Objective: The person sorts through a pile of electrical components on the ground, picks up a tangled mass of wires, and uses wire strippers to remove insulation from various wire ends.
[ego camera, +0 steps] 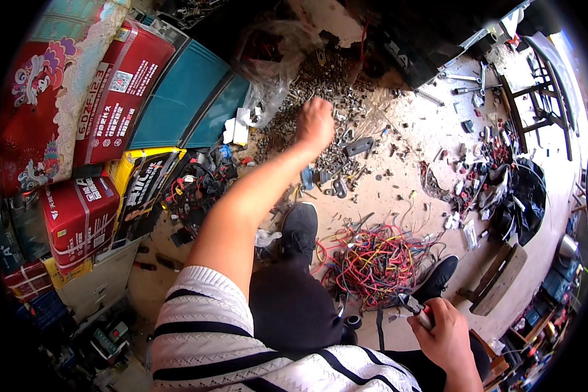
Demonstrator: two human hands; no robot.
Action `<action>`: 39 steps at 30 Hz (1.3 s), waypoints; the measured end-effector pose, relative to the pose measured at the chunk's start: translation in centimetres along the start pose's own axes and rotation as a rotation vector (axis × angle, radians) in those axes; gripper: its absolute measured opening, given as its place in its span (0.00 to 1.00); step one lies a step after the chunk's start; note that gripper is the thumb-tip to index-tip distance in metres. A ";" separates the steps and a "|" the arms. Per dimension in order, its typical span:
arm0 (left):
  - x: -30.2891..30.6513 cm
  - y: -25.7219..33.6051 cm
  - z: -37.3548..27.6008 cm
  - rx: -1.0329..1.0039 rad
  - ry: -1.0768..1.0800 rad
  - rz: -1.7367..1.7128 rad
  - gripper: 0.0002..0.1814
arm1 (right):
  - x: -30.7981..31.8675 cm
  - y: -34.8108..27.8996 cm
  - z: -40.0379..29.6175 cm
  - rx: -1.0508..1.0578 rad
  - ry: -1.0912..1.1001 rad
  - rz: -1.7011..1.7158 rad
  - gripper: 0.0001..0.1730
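My left hand (315, 122) reaches out over a spread pile of small metal bolts, nuts and fittings (340, 73); its fingers are curled, and whether anything is between them cannot be seen. Low at the right, my right hand (440, 329) is closed around the handles of a pair of pliers (414, 306), whose jaws point up and left. A tangled heap of red, yellow and dark wires (372, 262) lies on the floor between my shoes, above and left of the pliers. A dark elongated part (359, 146) rests beside the metal pile, just right of my left wrist.
Red cartons (122, 93) and teal boxes (181, 93) are stacked at the left. Dark cables (196, 191) lie beside them. A clear plastic bag (269, 73) stands near the metal pile. At the right are a wooden stool (499, 279), a black bag (526, 206) and several wrenches (482, 78).
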State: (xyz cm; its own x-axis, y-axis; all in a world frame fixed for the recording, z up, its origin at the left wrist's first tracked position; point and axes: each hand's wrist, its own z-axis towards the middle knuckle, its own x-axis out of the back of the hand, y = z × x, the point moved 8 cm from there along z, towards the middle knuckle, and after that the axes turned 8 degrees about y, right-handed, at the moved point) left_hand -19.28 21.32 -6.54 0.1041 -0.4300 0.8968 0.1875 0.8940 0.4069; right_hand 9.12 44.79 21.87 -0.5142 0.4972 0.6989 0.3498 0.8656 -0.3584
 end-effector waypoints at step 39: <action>5.0 -10.1 4.0 0.259 0.333 0.031 0.05 | -0.5 0.1 0.8 -0.024 -0.008 -0.028 0.18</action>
State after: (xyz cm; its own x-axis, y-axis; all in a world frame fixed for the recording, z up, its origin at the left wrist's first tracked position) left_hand -24.55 10.65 -5.48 0.4239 -0.3816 0.8214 -0.0679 0.8910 0.4489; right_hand 8.80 44.73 20.99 -0.5303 0.4732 0.7034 0.3539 0.8775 -0.3236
